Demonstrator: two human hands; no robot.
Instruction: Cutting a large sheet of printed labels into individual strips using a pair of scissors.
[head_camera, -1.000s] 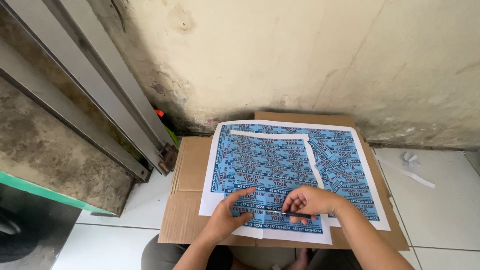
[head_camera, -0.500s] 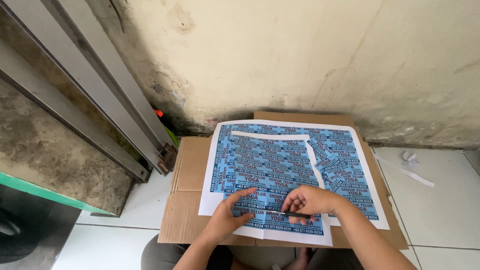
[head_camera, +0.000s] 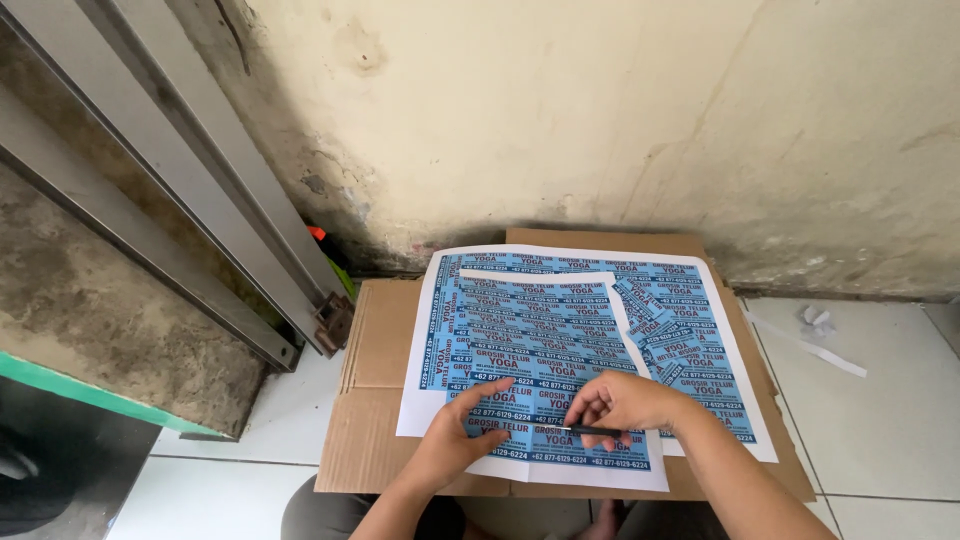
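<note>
Left hand (head_camera: 452, 440) flat, fingers spread, pinning the top sheet (head_camera: 540, 370) of blue printed labels. Right hand (head_camera: 625, 405) just beside it, fingers pinched on a thin dark cutter (head_camera: 592, 431), tip down on the sheet's bottom rows. Progress, judging by the layout: early. A white cut line shows along the sheet's far edge and down its right side beyond the right hand; a white offcut (head_camera: 810, 345) lies on the tiles well off to the right. The label grid itself looks mostly uncut. Second sheet (head_camera: 700, 340) underneath, sticking out right, both on cardboard (head_camera: 375, 350).
</note>
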